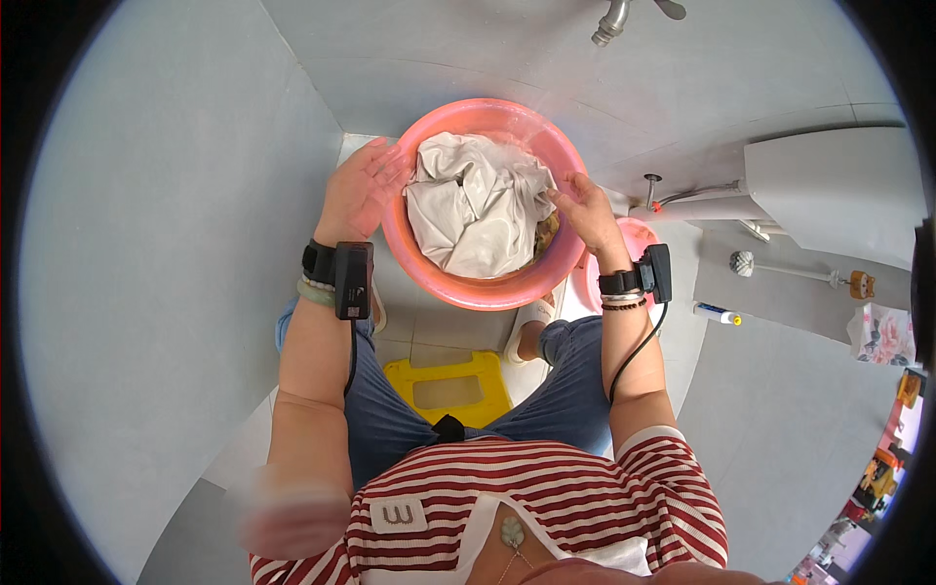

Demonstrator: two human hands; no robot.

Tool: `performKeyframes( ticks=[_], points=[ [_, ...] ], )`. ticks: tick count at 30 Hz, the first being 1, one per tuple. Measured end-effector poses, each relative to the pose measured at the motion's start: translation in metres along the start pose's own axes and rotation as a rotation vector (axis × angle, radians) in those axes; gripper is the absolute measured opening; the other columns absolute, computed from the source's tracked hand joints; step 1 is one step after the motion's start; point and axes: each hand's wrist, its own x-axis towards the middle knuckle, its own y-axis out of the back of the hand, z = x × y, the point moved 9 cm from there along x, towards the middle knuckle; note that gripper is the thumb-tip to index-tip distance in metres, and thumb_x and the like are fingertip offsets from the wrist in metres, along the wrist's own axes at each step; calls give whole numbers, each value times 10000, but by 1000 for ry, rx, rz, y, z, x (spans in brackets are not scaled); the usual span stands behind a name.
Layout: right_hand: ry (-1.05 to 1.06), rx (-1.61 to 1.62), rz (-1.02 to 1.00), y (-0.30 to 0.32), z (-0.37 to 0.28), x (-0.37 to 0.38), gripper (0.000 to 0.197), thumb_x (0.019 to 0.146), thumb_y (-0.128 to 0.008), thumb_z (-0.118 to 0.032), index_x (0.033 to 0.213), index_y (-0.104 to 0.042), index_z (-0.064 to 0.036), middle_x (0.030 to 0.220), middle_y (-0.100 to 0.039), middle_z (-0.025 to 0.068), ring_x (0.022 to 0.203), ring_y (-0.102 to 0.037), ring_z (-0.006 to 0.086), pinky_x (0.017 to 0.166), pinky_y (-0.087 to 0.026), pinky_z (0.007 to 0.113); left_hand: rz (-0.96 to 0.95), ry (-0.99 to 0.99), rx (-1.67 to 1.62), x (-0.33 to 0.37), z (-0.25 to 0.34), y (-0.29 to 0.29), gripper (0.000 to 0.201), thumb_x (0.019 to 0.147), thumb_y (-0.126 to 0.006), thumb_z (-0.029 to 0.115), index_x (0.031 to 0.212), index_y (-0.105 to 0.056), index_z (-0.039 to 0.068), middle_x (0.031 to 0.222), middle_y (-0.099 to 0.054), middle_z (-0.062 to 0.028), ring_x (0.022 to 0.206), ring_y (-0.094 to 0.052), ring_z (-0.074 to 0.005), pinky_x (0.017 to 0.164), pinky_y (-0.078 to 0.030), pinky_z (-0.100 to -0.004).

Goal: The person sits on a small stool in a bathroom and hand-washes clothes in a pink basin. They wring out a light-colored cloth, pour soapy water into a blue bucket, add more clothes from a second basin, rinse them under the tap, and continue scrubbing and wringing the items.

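A round pink-orange basin (458, 292) stands on the floor in front of me. Bunched white cloth (468, 210) fills most of it, and a yellow-brown patterned patch (547, 234) shows beside the cloth on the right. My left hand (363, 187) is at the basin's left rim, palm turned up and fingers apart, slightly blurred. At the right rim is my right hand (591, 216), thumb and fingers apart with nothing visible between them. Its thumb reaches over the rim close to the cloth; whether they touch I cannot tell.
A yellow plastic stool (497, 382) is between my legs. Behind the basin, a metal tap (611, 23) juts from the grey wall. To the right are a smaller pink basin (636, 234), a white sink-like fixture (829, 185), a toilet brush (743, 263) and a tube (717, 313).
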Motion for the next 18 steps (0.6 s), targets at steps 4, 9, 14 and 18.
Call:
performKeyframes(
  ticks=[4,9,14,18],
  points=[
    [-28,27,-38,-4,-4,0,498,731,-683,-263,1117,-541,18,1083,-552,172,904,-535,210,793,-434,304,-2,-1,0,0,1,3,375,861,-493,127,1188,-385,-22,1182,-460,-171,1068,-499,-281,900,-432,-367],
    [80,137,-28,-14,13,16,604,714,-696,-266,1200,-471,13,1138,-529,199,1032,-519,250,870,-419,323,-10,-5,1,4,3,-4,378,864,-491,127,1190,-382,-29,1181,-458,-178,1070,-497,-283,909,-430,-361],
    [108,-271,-79,-69,30,18,937,604,-766,-391,1358,-299,-88,1358,-216,313,1263,-257,423,1018,-301,418,-34,-23,16,4,2,-4,415,875,-472,131,1224,-343,-52,1229,-413,-198,1113,-460,-297,951,-410,-384],
    [11,-516,-240,-118,37,7,985,533,-795,-397,1363,-312,-176,1399,-15,342,1247,-88,577,1005,-272,534,-87,-30,23,3,2,-7,454,883,-453,140,1258,-300,-65,1268,-379,-211,1145,-437,-298,972,-394,-394]
  ],
)
